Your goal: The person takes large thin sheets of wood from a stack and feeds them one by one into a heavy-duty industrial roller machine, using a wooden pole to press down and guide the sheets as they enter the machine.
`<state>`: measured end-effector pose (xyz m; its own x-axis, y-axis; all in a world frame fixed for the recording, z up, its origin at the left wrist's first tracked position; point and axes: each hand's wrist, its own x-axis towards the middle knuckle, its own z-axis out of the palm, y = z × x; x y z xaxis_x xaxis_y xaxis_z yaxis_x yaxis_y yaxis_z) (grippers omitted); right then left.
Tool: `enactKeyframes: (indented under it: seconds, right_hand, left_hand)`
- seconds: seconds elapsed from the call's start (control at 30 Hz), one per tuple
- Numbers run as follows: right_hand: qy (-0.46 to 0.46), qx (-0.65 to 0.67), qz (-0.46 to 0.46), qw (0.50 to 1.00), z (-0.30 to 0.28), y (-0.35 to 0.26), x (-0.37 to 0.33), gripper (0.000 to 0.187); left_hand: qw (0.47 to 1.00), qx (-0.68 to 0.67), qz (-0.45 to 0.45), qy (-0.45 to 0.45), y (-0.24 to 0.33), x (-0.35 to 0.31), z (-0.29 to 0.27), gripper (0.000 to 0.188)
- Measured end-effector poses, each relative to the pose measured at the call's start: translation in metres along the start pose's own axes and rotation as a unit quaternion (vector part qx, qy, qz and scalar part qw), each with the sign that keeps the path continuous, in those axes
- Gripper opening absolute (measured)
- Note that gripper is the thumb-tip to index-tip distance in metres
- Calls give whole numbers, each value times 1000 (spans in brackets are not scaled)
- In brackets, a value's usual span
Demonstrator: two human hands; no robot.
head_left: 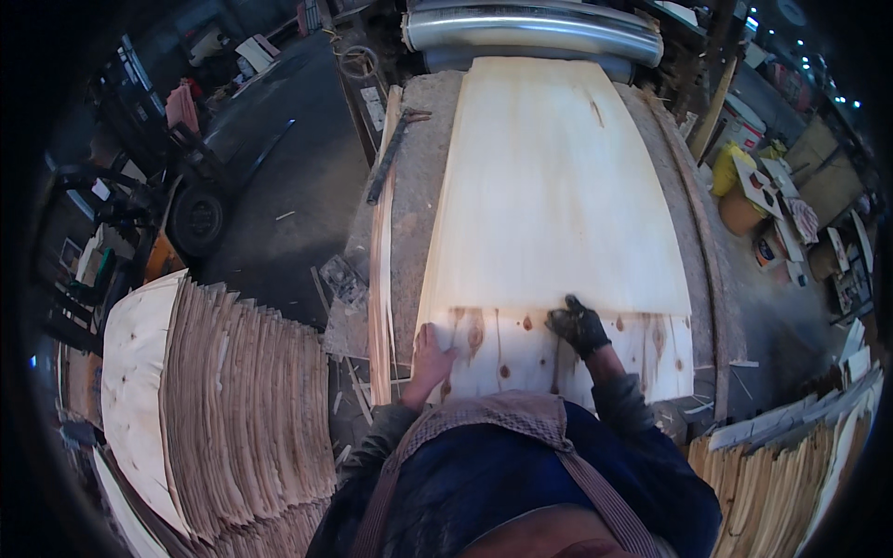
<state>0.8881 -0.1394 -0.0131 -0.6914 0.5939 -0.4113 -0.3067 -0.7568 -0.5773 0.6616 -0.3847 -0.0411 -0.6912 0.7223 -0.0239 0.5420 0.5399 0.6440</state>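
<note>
A long pale wood veneer sheet (558, 195) stretches away from me toward a metal roller. Its near edge lies over a knotty veneer sheet (505, 358) with brown knots and streaks. My left hand (431, 361), bare, rests at the left edge of the knotty sheet, thumb apart from the fingers. On the seam between the two sheets lies my right hand (579, 327) in a black glove, its fingers spread against the wood. Whatever is under the gloved palm is hidden.
The shiny roller (535, 30) spans the far end. A hammer-like tool (395, 153) lies left of the sheets beside narrow wood strips (381, 279). Tall veneer stacks stand at left (246, 400) and right (781, 474). A wheeled vehicle (191, 214) is at far left.
</note>
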Motion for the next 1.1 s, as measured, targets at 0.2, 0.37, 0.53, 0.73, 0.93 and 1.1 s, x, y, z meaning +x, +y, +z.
enactKeyframes:
  seconds: [0.2,0.37,0.53,0.73,0.93,1.1]
  right_hand:
    - [-29,71,-52,996,38,-44,88,16]
    - [-133,64,-42,988,31,-37,100,25]
    - [-264,2,42,964,-14,32,16,35]
    - [-103,-11,152,983,-2,69,-121,34]
    - [-31,4,135,990,-47,93,-163,37]
    - [-18,22,116,993,-35,83,-182,37]
  left_hand:
    - [999,-25,-2,43,-2,-6,4,78]
    - [983,-168,-6,74,-25,0,14,69]
    - [904,-414,-99,-52,20,-6,-38,51]
    - [861,-502,-18,-81,55,-9,-72,46]
    - [831,-550,44,-77,109,-18,-109,47]
    - [799,-590,54,-102,120,-17,-129,48]
